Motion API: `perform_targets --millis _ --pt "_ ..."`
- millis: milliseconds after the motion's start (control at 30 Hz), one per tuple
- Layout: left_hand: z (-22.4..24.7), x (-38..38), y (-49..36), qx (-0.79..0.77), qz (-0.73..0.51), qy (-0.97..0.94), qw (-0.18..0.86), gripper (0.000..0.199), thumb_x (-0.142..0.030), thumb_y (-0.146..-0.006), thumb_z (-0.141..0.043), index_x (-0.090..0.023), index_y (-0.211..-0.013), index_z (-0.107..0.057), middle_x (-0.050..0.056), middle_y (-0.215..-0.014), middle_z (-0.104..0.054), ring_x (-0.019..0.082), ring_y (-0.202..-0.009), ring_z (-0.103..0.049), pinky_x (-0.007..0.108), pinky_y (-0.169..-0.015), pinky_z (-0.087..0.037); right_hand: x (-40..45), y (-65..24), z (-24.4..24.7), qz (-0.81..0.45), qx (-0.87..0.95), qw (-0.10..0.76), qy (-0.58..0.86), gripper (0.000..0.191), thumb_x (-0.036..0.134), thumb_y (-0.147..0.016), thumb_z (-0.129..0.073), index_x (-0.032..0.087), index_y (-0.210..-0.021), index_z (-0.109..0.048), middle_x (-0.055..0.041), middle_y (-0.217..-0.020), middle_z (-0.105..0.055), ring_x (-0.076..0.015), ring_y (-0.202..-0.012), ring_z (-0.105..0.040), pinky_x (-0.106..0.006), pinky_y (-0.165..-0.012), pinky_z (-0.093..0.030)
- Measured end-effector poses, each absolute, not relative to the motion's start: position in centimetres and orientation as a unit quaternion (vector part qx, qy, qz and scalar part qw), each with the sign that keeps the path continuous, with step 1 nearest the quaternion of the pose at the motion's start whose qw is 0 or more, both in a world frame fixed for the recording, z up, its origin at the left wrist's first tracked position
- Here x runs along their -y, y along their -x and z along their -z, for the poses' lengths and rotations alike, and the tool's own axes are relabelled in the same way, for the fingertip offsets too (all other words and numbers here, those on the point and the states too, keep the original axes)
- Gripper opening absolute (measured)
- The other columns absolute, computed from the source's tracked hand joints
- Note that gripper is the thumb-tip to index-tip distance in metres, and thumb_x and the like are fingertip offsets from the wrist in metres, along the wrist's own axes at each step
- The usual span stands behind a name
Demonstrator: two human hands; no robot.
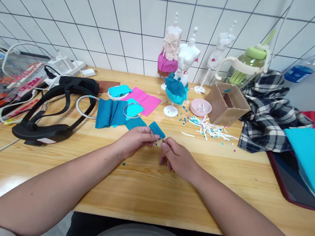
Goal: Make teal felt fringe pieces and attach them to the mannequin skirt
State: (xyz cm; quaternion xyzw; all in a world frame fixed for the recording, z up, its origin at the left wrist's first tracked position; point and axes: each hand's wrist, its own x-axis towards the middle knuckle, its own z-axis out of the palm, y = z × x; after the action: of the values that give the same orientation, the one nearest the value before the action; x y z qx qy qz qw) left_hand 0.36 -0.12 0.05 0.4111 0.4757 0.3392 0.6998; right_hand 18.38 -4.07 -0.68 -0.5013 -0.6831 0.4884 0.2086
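Near the middle of the wooden table [137, 177], my left hand [140, 140] pinches a small dark teal piece [157, 129] between thumb and fingers. My right hand [176, 156] is closed round a small metal tool [162, 139], perhaps scissors, whose tip meets the lower edge of the piece; most of the tool is hidden by my fingers. Behind the hands stands a small white mannequin [187, 55] with a ruffled teal skirt [176, 89]. Left of my left hand lie folded dark teal sheets [111, 113] and a thin ring [134, 110]. Tiny teal scraps dot the tabletop.
Paper strips [213, 129], a pink bowl [201, 107] and a cardboard box [226, 104] lie right of the mannequin. A black headset [58, 112] and white cables are at left. Plaid cloth [264, 109], a dark tablet [291, 183] and a jug [242, 67] are at right.
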Motion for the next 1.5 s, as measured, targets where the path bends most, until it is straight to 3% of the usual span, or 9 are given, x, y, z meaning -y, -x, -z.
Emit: perform_targets --millis 700,1000,1500 --pt "0.1 0.2 -0.4 -0.473 -0.332 -0.434 0.691 0.026 -0.033 -0.059 -0.080 -0.014 -0.068 -0.064 0.001 -0.070 -0.063 0.013 -0.068 -0.054 0.027 -0.069 -0.040 4.1 -18.3 0.9 -0.506 0.675 0.225 0.489 0.019 0.038 -0.098 -0.032 0.023 -0.092 -0.043 0.0047 -0.071 -0.069 -0.0086 -0.043 -0.053 -0.022 -0.051 -0.038" --pt "0.0 0.1 -0.3 -0.467 -0.337 -0.423 0.699 0.026 -0.032 -0.059 -0.080 -0.015 -0.064 -0.061 0.000 -0.067 -0.060 0.012 -0.066 -0.052 0.026 -0.067 -0.040 3.9 -19.1 0.2 -0.460 0.693 0.194 0.521 0.029 0.044 -0.097 -0.032 0.023 -0.081 -0.043 0.0060 -0.058 -0.058 -0.0106 -0.051 -0.051 -0.023 -0.055 -0.034" --pt "0.4 -0.1 0.0 -0.487 -0.298 -0.495 0.655 0.029 -0.034 -0.061 -0.077 -0.016 -0.059 -0.055 -0.002 -0.061 -0.058 0.012 -0.062 -0.052 0.027 -0.064 -0.038 3.7 -19.2 0.4 -0.451 0.701 0.192 0.518 0.032 0.043 -0.097 -0.034 0.022 -0.075 -0.044 0.0049 -0.057 -0.052 -0.0126 -0.057 -0.048 -0.024 -0.056 -0.031"
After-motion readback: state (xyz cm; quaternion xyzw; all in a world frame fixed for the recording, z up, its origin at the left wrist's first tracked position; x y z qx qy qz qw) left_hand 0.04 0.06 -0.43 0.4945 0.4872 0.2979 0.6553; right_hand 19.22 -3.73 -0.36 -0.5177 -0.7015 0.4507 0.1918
